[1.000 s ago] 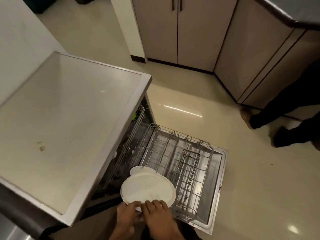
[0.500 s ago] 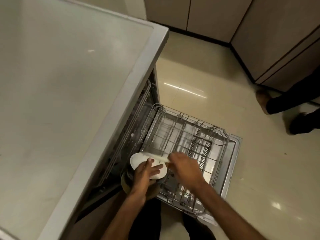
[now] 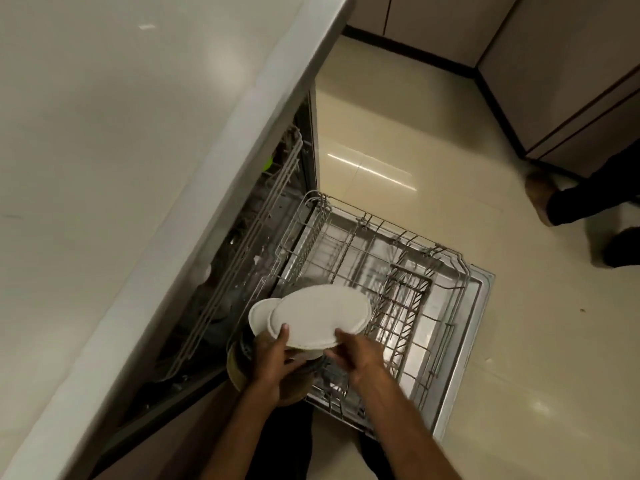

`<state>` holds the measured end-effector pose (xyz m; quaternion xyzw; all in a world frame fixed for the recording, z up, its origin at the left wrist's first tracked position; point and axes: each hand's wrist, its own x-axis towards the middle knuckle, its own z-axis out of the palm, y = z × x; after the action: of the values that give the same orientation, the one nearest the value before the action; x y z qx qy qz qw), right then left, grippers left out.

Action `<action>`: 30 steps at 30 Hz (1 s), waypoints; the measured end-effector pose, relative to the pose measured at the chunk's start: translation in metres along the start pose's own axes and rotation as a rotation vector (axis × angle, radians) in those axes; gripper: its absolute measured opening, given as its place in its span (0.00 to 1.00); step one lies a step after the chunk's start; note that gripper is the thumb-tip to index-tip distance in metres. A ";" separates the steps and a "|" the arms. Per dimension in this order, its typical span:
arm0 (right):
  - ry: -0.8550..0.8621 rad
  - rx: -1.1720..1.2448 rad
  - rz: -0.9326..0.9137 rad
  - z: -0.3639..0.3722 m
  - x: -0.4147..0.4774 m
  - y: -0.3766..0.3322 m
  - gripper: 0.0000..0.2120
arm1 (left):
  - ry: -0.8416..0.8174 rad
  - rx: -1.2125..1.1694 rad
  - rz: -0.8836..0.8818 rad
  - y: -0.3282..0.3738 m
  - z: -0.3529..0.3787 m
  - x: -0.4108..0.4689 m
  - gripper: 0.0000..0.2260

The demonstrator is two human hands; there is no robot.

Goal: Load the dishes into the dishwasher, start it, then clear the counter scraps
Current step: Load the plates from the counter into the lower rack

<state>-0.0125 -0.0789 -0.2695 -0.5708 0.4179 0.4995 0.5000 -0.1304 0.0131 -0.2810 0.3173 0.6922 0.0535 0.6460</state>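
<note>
The person stood over the open dishwasher, both hands near its left near corner. The large white plate (image 3: 318, 315) was held roughly level above the near left part of the lower rack (image 3: 433, 271), not yet set among the tines. The right hand (image 3: 360, 355) pinched its near right rim, thumb on top and fingers curled under. The left hand (image 3: 273, 358) had its thumb pressed on the plate's near left rim, with fingers curled beneath. A smaller white plate (image 3: 259, 315) showed just left of the large one and partly under it, and a brown bowl (image 3: 237, 368) sat below the left hand; how they were held I cannot tell.

The rack was pulled out over the lowered dishwasher door (image 3: 481, 299), with a dark cutlery basket (image 3: 405, 303) toward its right. The upper rack (image 3: 263, 216) sat under the pale countertop (image 3: 121, 133) at left. Far right, another person's legs (image 3: 588, 199) stood on the glossy floor (image 3: 519, 341) by the cabinets (image 3: 571, 81).
</note>
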 end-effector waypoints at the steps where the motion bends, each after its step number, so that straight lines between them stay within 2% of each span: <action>1: -0.013 0.077 0.052 0.001 0.006 0.015 0.12 | 0.031 -0.053 0.018 0.000 -0.004 0.007 0.19; 4: -0.064 0.239 0.138 0.009 0.024 0.050 0.19 | 0.063 -0.023 0.088 -0.005 -0.014 0.036 0.19; 9: -0.067 0.358 0.154 0.028 0.043 0.065 0.20 | 0.046 0.098 0.180 -0.002 -0.022 0.071 0.18; 12: -0.055 0.369 0.158 0.036 0.052 0.066 0.20 | 0.031 0.118 0.171 0.002 -0.022 0.085 0.18; 18: -0.031 0.331 0.138 0.054 0.073 0.064 0.17 | 0.023 0.140 0.151 0.007 -0.019 0.112 0.18; 23: -0.020 0.251 0.114 0.071 0.096 0.065 0.10 | 0.048 0.193 0.147 0.012 -0.020 0.137 0.17; 30: -0.066 0.089 0.113 0.070 0.108 0.064 0.13 | 0.056 0.306 0.187 0.013 -0.025 0.147 0.14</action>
<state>-0.0697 -0.0166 -0.3858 -0.5070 0.4544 0.5264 0.5093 -0.1436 0.1064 -0.3975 0.4732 0.6774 0.0161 0.5629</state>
